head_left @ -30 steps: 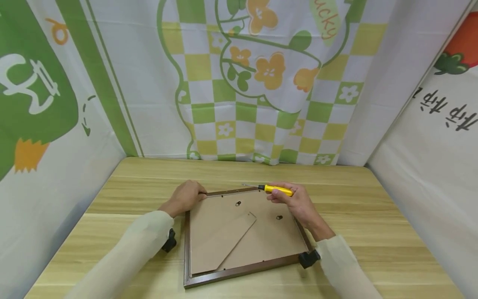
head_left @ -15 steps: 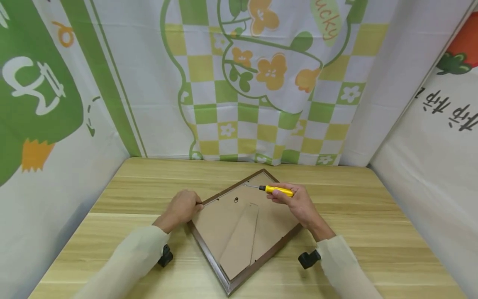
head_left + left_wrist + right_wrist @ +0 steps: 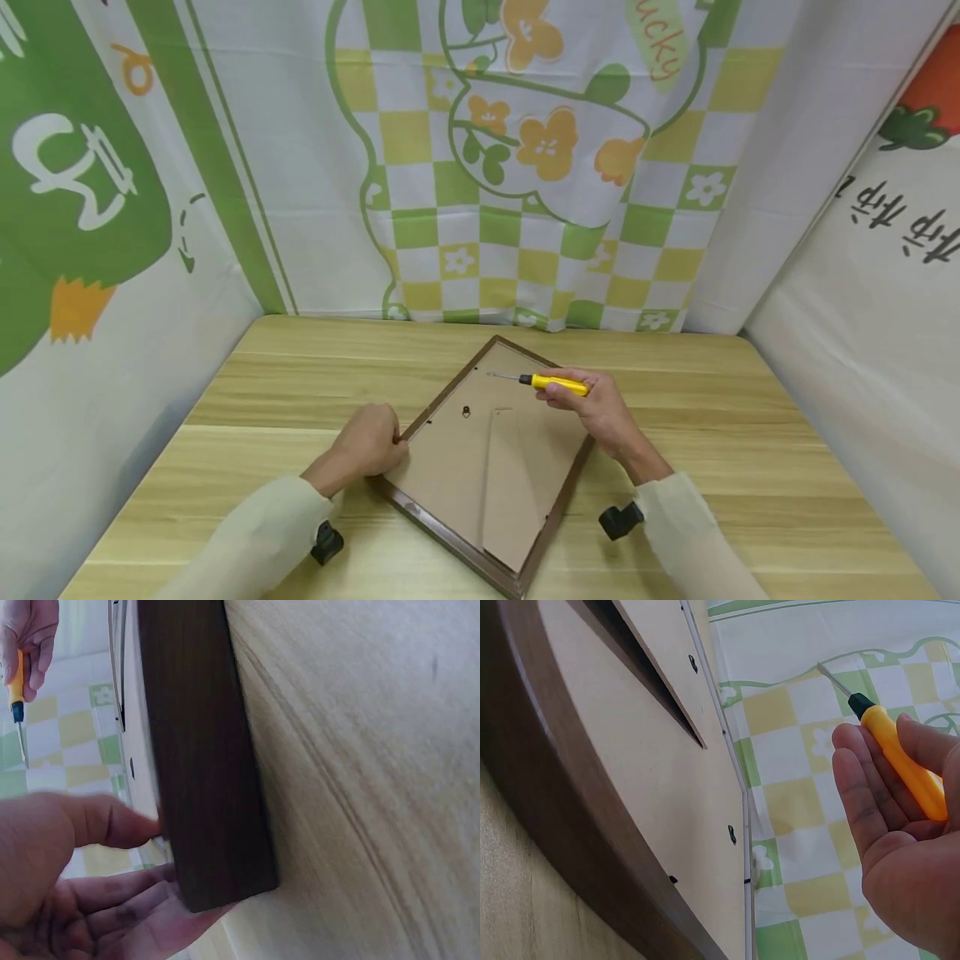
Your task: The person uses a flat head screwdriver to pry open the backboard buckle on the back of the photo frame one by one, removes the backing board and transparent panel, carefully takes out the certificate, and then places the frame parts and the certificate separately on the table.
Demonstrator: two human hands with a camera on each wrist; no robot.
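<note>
Head view: one picture frame (image 3: 450,467) lies on the bench (image 3: 712,417), its one stand flap (image 3: 506,492) uppermost; it should handle stiff and fairly light, best taken by the rim (image 3: 442,530), while my right hand (image 3: 596,404) grasps one screwdriver (image 3: 558,384) above it. Left wrist view: my left hand (image 3: 105,891) pinches one corner (image 3: 232,881) between thumb and fingers. Right wrist view: I count two hangers (image 3: 732,835) on its back.

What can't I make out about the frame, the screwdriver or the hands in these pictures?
Front of the picture frame: hidden in the head view, since its back faces the camera.
Exact shape of the tip of the screwdriver: too small in the head view.
Some fingertips of the left hand: covered by the frame in the left wrist view.
Rest of the right hand: cut off by the right edge, right wrist view.
</note>
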